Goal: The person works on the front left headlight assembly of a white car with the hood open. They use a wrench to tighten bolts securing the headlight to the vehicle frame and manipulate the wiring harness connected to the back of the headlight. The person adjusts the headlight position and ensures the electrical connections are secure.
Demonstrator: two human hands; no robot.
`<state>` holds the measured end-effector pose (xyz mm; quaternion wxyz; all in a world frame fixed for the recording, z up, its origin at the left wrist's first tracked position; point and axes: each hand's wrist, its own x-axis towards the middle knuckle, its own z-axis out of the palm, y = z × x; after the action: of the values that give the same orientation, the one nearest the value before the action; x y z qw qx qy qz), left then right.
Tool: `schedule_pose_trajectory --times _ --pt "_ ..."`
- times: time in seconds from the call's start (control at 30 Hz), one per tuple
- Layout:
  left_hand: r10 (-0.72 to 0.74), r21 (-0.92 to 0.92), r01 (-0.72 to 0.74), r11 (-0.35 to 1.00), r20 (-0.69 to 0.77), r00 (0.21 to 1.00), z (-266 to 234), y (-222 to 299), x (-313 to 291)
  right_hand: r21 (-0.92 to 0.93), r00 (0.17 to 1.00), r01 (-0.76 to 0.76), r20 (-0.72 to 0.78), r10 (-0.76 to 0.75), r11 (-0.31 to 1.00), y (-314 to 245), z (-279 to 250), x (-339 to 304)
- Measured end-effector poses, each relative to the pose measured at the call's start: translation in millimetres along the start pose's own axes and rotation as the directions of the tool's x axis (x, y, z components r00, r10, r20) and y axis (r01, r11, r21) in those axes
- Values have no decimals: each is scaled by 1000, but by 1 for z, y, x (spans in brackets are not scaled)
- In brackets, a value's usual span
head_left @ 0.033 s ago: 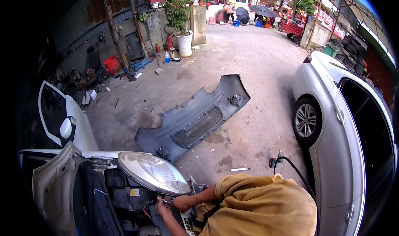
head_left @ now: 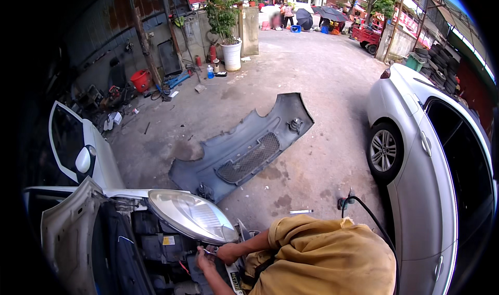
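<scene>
Low in front of me, both of my hands meet over the open engine bay of a white car, just beside the headlight. My right hand is closed around a slim, shiny metal tool; its exact kind is too small to make out. My left hand is also closed, its fingers at the tool's other end. The fingers cover most of the tool and hide what it touches. Beside my left hand lie dark engine parts, with a black box bearing a yellow label. The raised hood stands to the left.
A detached bumper cover lies on the concrete ahead. To the right stands a silver car. A teal and black power tool and a black hose are near it. An open car door juts out at left.
</scene>
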<state>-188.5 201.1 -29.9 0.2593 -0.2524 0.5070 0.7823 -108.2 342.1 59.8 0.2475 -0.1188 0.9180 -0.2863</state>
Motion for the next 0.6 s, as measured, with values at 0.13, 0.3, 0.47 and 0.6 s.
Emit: schedule_pose_trajectory --times 0.13,0.3,0.47,0.6 --pt "-18 108 16 994 10 1000 -14 0 -5 -402 986 158 10 -169 902 25 -42 28" --pt "-14 67 11 998 47 999 2 -20 -15 -584 978 37 -144 -149 811 40 -61 61" --pt "-3 9 3 1000 -5 1000 -23 -7 9 -235 985 70 -137 -105 969 8 -15 7" --pt "-39 37 39 999 9 999 -38 1 20 -231 995 69 -55 -84 971 -4 0 16"
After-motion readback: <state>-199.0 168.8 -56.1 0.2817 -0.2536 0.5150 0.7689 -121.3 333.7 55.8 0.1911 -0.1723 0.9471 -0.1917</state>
